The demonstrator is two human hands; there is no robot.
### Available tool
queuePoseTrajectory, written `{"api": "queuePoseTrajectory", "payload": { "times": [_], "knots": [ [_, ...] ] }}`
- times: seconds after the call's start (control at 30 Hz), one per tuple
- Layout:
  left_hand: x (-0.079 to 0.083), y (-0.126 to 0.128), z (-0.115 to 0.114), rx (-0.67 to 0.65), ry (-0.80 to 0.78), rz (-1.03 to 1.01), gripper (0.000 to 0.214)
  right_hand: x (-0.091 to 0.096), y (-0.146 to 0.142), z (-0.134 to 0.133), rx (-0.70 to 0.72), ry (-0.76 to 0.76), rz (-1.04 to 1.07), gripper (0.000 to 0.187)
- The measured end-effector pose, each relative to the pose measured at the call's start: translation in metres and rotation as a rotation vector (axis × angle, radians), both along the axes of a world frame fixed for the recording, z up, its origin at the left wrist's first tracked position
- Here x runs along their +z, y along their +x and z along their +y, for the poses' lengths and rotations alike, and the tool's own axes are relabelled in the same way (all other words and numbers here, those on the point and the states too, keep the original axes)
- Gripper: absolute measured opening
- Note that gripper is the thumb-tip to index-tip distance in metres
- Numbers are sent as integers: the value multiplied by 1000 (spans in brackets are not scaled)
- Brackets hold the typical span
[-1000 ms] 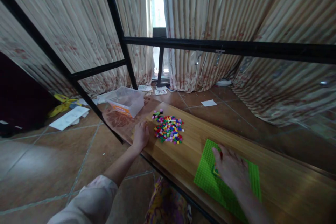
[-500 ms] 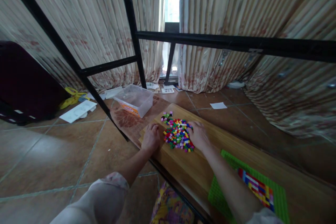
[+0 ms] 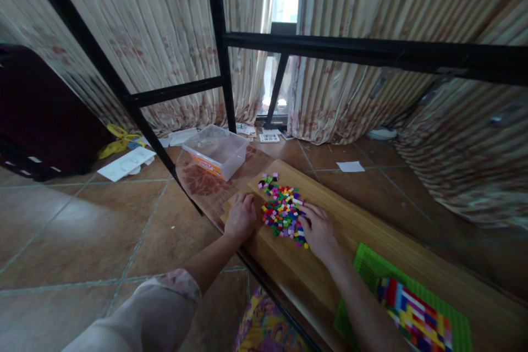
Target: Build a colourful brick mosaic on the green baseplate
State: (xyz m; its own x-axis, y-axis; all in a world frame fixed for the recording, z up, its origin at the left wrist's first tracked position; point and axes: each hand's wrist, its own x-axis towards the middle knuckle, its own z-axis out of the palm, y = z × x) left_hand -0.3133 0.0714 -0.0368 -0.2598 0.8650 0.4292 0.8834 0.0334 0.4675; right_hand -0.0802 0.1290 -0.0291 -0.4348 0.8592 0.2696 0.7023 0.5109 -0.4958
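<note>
While our left hand (image 3: 240, 219) lay flat and empty on the wooden board (image 3: 355, 220), the pile of small bricks (image 3: 282, 210) sat at its 3 o'clock. Our right hand (image 3: 319, 231) touched the pile's 4 o'clock edge; whether it pinched a brick, we couldn't tell. A clear box (image 3: 216, 149) stood at the pile's 11 o'clock. A second earlier, the right hand had pressed the green baseplate (image 3: 457, 319).

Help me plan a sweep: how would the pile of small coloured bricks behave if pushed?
Probably scatters: the pile of small coloured bricks is loose, separate pieces. Each likely light, tiny beside the right hand. They should slide, not roll, being blocky on the smooth wooden board.
</note>
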Motion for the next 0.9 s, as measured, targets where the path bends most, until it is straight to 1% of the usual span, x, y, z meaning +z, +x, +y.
{"api": "queuePoseTrajectory", "payload": {
  "times": [0.1, 0.17, 0.2, 0.27, 0.37, 0.47, 0.57, 0.63, 0.73, 0.9],
  "knots": [
    [0, 0, 0, -4, -6, 12, 26, 3, 20, -25, 2, -19, 15, 34],
    [0, 0, 1, -3, -10, 20, 26, 10, 27, -33, -17, -45, 7, 32],
    [0, -1, 1, -3, -12, 24, 26, 13, 28, -33, -42, -53, -1, 31],
    [-1, -1, 1, 0, -15, 33, 26, 21, 22, -24, -105, -50, -21, 32],
    [-1, -2, 1, 5, -18, 39, 25, 28, 0, 3, -148, -29, -54, 30],
    [0, -2, 1, 6, -12, 36, 24, 29, -23, 26, -149, -17, -93, 24],
    [1, -2, 1, 12, -4, 31, 22, 23, -32, 32, -144, -10, -116, 20],
    [2, -2, 1, 11, -3, 35, 22, 19, -29, 28, -138, -9, -119, 19],
    [2, -2, 1, 5, -3, 46, 23, 14, -15, 16, -124, -13, -107, 18],
    [0, -4, 1, 14, -19, 61, 24, 12, 6, -4, -114, -13, -47, 12]
  ]
}}
